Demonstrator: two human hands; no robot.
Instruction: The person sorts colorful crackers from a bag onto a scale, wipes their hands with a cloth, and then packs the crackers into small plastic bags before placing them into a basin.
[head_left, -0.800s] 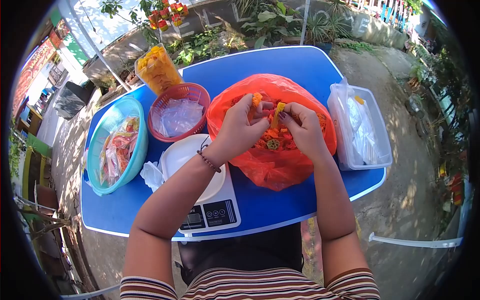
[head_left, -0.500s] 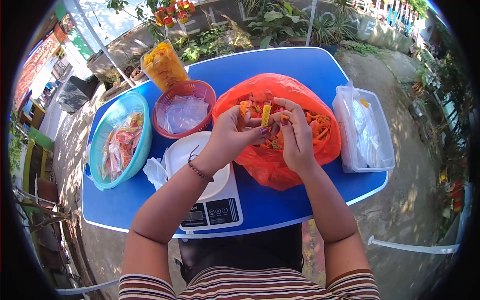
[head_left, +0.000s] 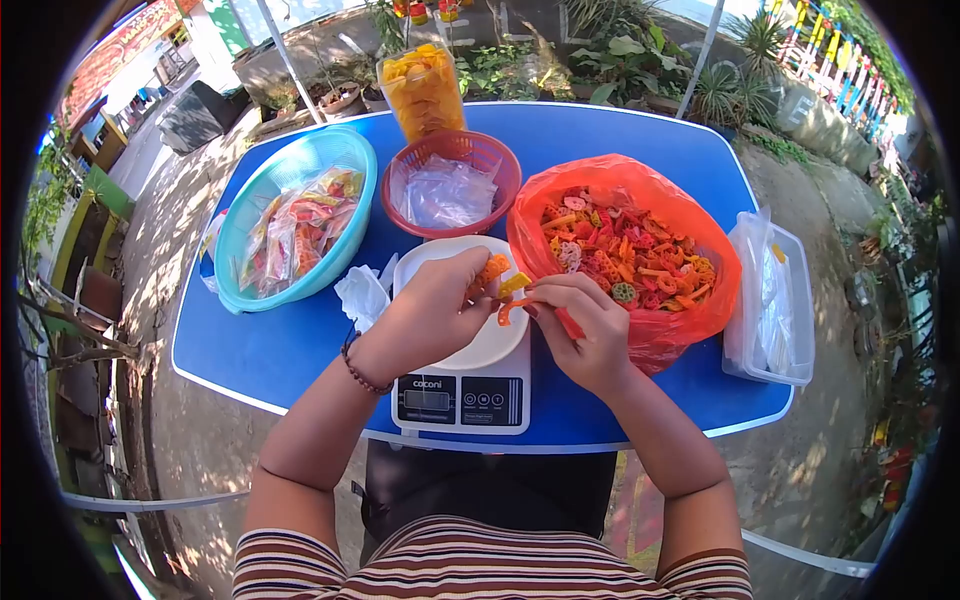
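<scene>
My left hand [head_left: 437, 310] is closed around a few colourful snack pieces, with an orange piece [head_left: 489, 271] and a yellow twisted piece [head_left: 514, 284] showing at its fingers. A curved orange snack piece [head_left: 507, 312] is pinched in the fingertips of my right hand [head_left: 583, 322], close beside the left fingers. Both hands are above the white plate [head_left: 478, 356] on a kitchen scale [head_left: 463, 405]. To the right stands an open red plastic bag [head_left: 727, 262] full of mixed snack pieces, wheels and twists among them; my right hand overlaps its near left edge.
On the blue table [head_left: 600, 425] a turquoise basket [head_left: 233, 291] holds filled packets, and a red basket [head_left: 510, 205] holds clear plastic bags. Behind them is a tub of yellow chips [head_left: 425, 95]. A clear container [head_left: 806, 300] is at right; crumpled white plastic [head_left: 362, 296] lies by the scale.
Both hands have come away from over the red bag, to the left, and are now over the plate on the scale. The whole view has also shifted, so the bag's contents show fully.
</scene>
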